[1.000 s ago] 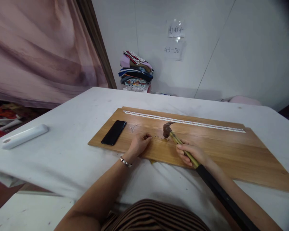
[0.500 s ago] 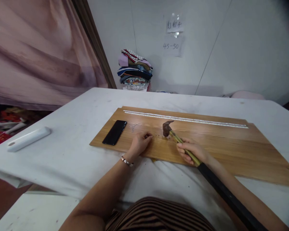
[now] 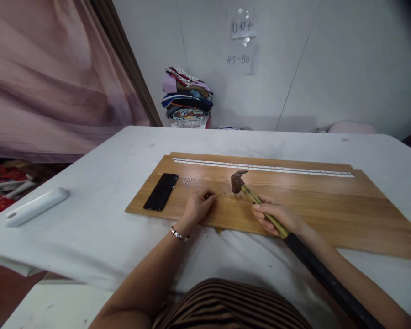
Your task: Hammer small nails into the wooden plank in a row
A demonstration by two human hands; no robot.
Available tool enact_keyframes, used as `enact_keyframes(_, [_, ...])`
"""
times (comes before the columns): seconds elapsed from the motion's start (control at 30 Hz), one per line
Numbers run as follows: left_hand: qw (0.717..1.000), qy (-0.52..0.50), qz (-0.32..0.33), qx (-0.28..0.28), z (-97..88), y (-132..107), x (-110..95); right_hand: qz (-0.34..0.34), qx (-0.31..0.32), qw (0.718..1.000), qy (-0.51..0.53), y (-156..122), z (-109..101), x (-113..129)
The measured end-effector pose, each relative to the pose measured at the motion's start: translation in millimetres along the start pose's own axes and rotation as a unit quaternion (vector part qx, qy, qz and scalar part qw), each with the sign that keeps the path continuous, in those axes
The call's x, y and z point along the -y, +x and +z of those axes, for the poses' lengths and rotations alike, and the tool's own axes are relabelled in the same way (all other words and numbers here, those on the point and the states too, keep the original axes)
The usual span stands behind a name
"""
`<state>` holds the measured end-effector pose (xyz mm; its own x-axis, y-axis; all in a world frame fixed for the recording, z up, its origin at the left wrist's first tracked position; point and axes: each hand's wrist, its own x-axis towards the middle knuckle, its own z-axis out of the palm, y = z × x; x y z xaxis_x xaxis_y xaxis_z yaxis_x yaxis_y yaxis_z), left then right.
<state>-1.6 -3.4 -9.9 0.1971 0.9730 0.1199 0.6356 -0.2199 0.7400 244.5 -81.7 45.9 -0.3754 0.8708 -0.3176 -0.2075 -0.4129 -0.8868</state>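
Observation:
My right hand (image 3: 277,217) is wrapped round the handle of a claw hammer (image 3: 239,182), with a rusty brown head and a long yellow and black handle. The hammer head hovers over or just touches the wooden board (image 3: 315,201); which of these I cannot tell. Left of it, my left hand (image 3: 197,205) rests low on the board, fingertips pinched together. Whatever they hold is too small or hidden to make out. A short row of small dark nail-like points (image 3: 230,195) runs across the wood between my left fingertips and the hammer head.
Left on the board lie a black phone (image 3: 160,192) and several loose silver nails (image 3: 187,184). Two white measuring strips (image 3: 260,167) run along its far side. A white oblong object (image 3: 37,208) sits on the white-covered table (image 3: 99,183). Folded cloths (image 3: 187,98) are stacked behind.
The camera view has shifted slightly. Both hands stay almost in place, the left still pinched and the right still gripping the hammer.

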Motion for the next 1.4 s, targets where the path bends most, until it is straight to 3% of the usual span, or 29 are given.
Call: enact_keyframes(1.4, [1.0,-0.008,0.01,0.003,0.6,-1,3,0.008,-0.005,1.0,-0.003,3,-2,-7])
